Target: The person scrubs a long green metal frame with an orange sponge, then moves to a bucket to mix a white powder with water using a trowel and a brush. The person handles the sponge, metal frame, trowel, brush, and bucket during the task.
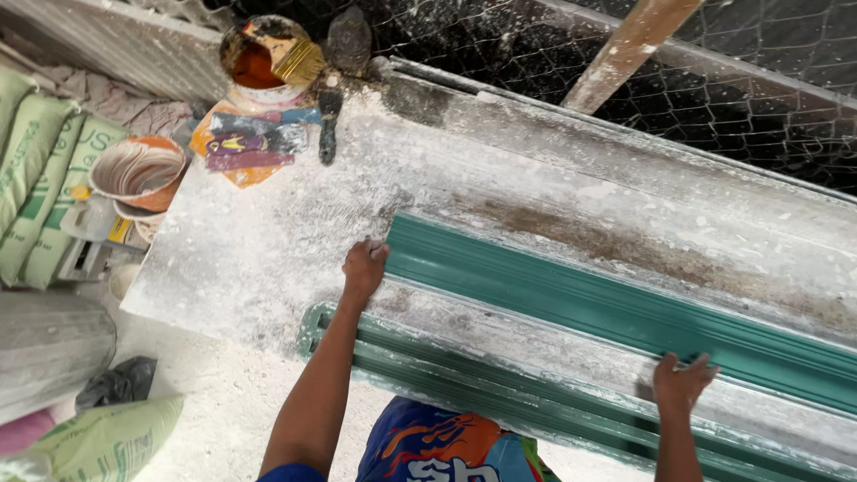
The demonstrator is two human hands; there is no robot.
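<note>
Left hand: fingers curled over the near end of the green moulding strip, gripping it.
Right hand: spread flat, pressing the strip's lower edge, not clenched.
Green moulding strip: lies lengthwise between both hands on the dusty white tabletop.
Second green strip: just below the hands, at the tabletop's near edge.
Paint can with brush: well beyond the left hand.
Orange bowl: far left of the left hand.

A long green moulded strip with ridged profile lies flat, running diagonally across the plaster-dusted counter, above a second dusty green strip at the near edge
</note>
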